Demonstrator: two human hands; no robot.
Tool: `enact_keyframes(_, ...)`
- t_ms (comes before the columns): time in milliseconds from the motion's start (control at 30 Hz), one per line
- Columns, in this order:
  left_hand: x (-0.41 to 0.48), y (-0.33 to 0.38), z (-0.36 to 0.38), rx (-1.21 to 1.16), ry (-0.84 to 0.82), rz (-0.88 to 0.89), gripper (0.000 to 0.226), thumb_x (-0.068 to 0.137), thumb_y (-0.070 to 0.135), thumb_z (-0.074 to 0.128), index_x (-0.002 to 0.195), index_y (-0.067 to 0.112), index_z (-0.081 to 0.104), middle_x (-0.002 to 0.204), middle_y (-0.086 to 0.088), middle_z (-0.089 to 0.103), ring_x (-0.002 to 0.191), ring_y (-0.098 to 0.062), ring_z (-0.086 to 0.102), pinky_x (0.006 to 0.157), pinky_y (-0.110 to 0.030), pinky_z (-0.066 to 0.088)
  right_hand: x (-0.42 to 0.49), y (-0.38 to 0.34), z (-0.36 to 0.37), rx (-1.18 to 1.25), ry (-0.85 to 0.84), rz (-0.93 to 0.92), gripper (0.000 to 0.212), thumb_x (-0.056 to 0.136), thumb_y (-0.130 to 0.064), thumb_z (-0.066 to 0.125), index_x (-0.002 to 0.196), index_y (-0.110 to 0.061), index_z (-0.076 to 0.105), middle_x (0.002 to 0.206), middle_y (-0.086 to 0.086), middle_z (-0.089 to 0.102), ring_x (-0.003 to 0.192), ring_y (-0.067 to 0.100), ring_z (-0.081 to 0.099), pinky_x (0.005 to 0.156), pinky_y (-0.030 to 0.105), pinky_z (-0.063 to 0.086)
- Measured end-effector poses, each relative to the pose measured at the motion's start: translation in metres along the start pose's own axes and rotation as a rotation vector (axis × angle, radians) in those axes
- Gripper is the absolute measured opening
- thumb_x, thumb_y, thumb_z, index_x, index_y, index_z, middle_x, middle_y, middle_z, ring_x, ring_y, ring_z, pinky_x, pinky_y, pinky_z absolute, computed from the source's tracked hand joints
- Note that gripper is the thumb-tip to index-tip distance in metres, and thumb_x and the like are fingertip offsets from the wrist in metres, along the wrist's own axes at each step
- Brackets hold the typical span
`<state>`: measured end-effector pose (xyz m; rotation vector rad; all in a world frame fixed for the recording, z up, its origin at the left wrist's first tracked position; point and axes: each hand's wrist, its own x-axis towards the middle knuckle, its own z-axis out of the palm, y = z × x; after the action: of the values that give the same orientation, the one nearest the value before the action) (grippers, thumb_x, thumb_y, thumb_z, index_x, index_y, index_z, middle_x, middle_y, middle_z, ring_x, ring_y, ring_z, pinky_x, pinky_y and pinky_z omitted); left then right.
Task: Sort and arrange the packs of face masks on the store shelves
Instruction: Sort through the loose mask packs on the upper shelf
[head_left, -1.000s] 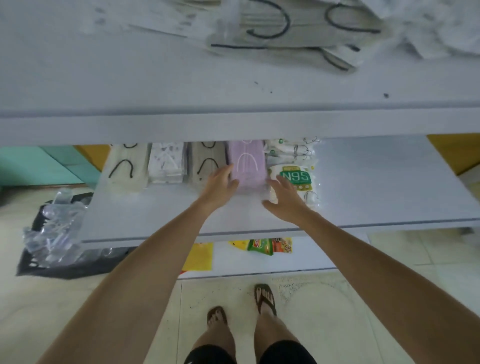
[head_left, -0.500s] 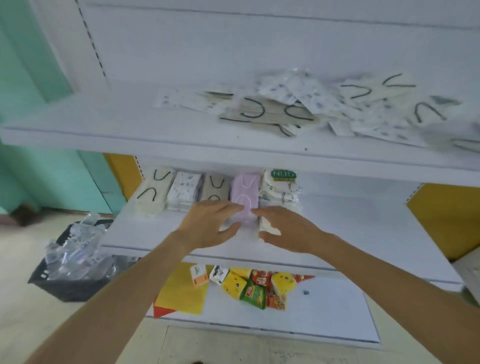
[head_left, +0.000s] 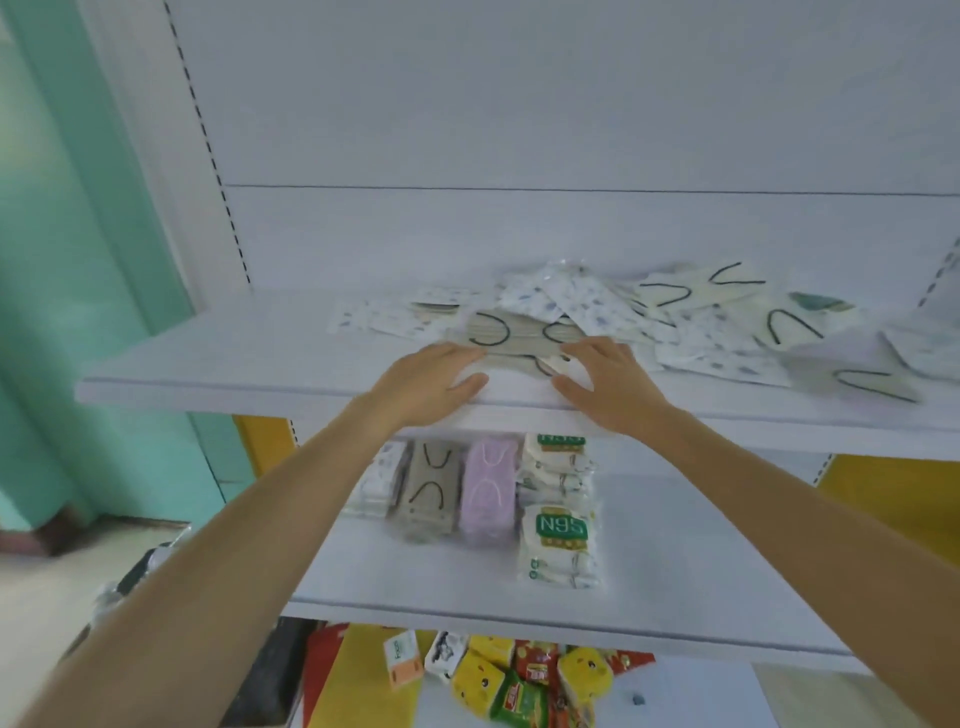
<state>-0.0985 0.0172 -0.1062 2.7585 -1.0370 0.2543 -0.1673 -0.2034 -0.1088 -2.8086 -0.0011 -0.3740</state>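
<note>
Hands, left (head_left: 434, 382) and right (head_left: 605, 382), spread flat, flank the grey pleated mask pack (head_left: 511, 338); recommend squeezing inward evenly before lifting.

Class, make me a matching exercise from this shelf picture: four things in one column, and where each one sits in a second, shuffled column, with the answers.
Things:
1. grey mask pack
2. lilac mask pack
3. N95 pack
4. yellow snack packets

Places:
A. lowest shelf, under the masks
B. upper shelf, between the left hand and the right hand
C. middle shelf, right end of the row, nearest the front edge
D. middle shelf, between a grey stack and the white packs

Pairs: 1-B, 2-D, 3-C, 4-A
</note>
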Motion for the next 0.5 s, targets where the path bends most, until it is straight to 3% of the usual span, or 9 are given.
enact_keyframes(100, 0.024, -0.011, 0.006, 0.009, -0.067, 0.030, 0.049, 0.100, 0.042, 0.032, 0.145, 0.022, 0.033, 0.151, -0.001, 0.034, 0.137, -0.018, 0.031, 0.109, -0.032, 0.030, 0.015, 0.015, 0.001, 0.036, -0.027, 0.133, 0.051, 0.096, -0.040, 0.044, 0.141, -0.019, 0.036, 0.149, 0.006, 0.028, 0.138, 0.026, 0.020, 0.111, 0.039, 0.022)
enact_keyframes(300, 0.088, -0.019, 0.011, -0.099, 0.063, 0.067, 0.038, 0.100, 0.032, 0.039, 0.133, 0.017, 0.049, 0.136, -0.003, 0.045, 0.124, -0.019, 0.045, 0.096, -0.030, 0.038, 0.035, 0.043, -0.003, 0.072, 0.123, 0.227, 0.039, 0.097, -0.030, 0.045, 0.134, -0.015, 0.046, 0.144, 0.007, 0.035, 0.134, 0.025, 0.027, 0.107, 0.033, 0.026)
enact_keyframes(500, 0.146, -0.008, 0.028, -0.162, 0.170, 0.069, 0.036, 0.098, 0.019, 0.039, 0.133, 0.017, 0.049, 0.138, -0.002, 0.043, 0.122, -0.020, 0.047, 0.094, -0.032, 0.039, 0.057, 0.067, -0.011, 0.145, 0.244, 0.128, 0.030, 0.095, -0.020, 0.050, 0.124, -0.017, 0.055, 0.132, 0.001, 0.048, 0.125, 0.019, 0.042, 0.099, 0.024, 0.031)
